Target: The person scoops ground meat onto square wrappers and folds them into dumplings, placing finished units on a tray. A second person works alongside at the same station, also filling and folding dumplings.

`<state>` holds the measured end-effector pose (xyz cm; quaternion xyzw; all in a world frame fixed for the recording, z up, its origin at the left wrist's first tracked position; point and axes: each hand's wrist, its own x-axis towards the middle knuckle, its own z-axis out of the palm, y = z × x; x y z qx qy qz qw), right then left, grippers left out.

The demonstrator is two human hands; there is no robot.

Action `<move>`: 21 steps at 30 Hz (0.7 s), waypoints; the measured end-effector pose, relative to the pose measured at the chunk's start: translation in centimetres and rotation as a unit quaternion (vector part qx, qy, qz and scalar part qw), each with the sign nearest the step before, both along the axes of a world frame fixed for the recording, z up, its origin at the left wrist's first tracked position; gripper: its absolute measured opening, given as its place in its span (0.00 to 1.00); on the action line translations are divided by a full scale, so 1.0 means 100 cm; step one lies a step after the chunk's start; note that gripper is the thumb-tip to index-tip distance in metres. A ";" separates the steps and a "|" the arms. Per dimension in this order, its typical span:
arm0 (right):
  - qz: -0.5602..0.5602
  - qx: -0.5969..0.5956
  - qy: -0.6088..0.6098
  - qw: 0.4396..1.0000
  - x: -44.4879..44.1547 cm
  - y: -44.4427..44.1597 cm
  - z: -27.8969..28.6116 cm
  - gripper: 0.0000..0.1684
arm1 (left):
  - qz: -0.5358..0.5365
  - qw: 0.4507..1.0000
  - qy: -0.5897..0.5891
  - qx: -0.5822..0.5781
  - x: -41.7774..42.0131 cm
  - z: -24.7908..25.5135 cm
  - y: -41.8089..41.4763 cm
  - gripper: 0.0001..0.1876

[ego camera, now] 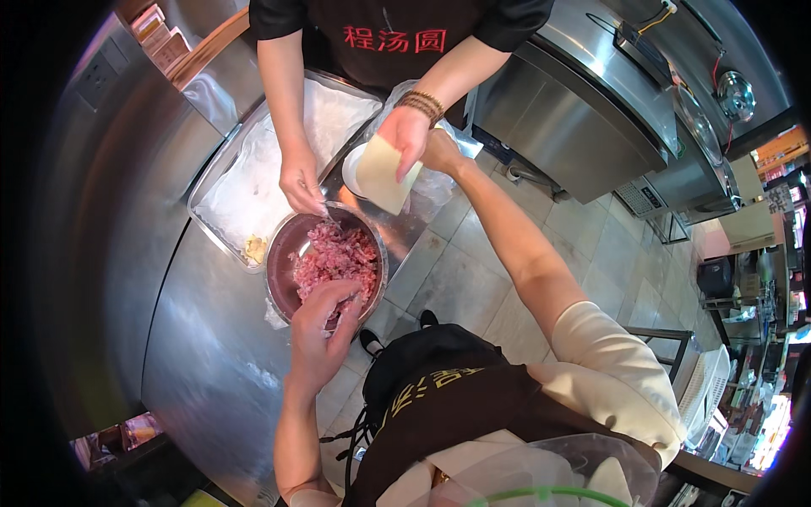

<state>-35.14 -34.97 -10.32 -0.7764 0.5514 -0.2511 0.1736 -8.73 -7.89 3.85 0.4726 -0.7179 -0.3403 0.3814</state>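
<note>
A steel bowl (pixel 272 279) of raw minced meat (pixel 339 253) stands by the counter's edge. My left hand (pixel 326 320) is over its near side, fingers curled at the meat; whether they hold anything is unclear. My right hand (pixel 442 152) reaches across beside a clear plastic bag (pixel 434 190), its fingers mostly hidden behind a co-worker's hand (pixel 412 136). That hand has a pale, flat dough wrapper (pixel 383 174) on it, above a white bowl (pixel 351 171). The co-worker's other hand (pixel 303 184) holds a thin metal utensil (pixel 332 220) in the meat.
A metal tray (pixel 218 237) lined with white sheeting (pixel 244 184) lies on the steel counter (pixel 209 342), with a small yellowish lump (pixel 255 248) in its corner. The co-worker stands opposite. Steel kitchen equipment (pixel 570 120) is at the upper right, a white basket (pixel 709 393) at the right.
</note>
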 end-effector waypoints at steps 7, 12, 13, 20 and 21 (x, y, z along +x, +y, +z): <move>0.015 0.409 -0.565 0.716 0.002 -0.010 0.027 0.03 | 0.037 0.992 0.098 0.072 -0.015 0.015 0.006 0.08; 0.016 0.422 -0.546 0.724 0.000 -0.002 0.024 0.07 | 0.002 0.981 0.136 0.136 -0.035 0.003 -0.009 0.08; 0.012 0.410 -0.543 0.733 0.003 -0.002 0.022 0.07 | -0.007 0.979 0.142 0.146 -0.038 0.000 -0.012 0.08; -0.017 0.329 -0.769 0.548 -0.032 -0.004 0.015 0.06 | -0.043 0.981 0.103 0.161 -0.060 -0.006 -0.024 0.09; -0.028 0.322 -0.805 0.498 -0.033 0.011 0.017 0.06 | -0.030 0.980 0.107 0.165 -0.059 -0.008 -0.020 0.10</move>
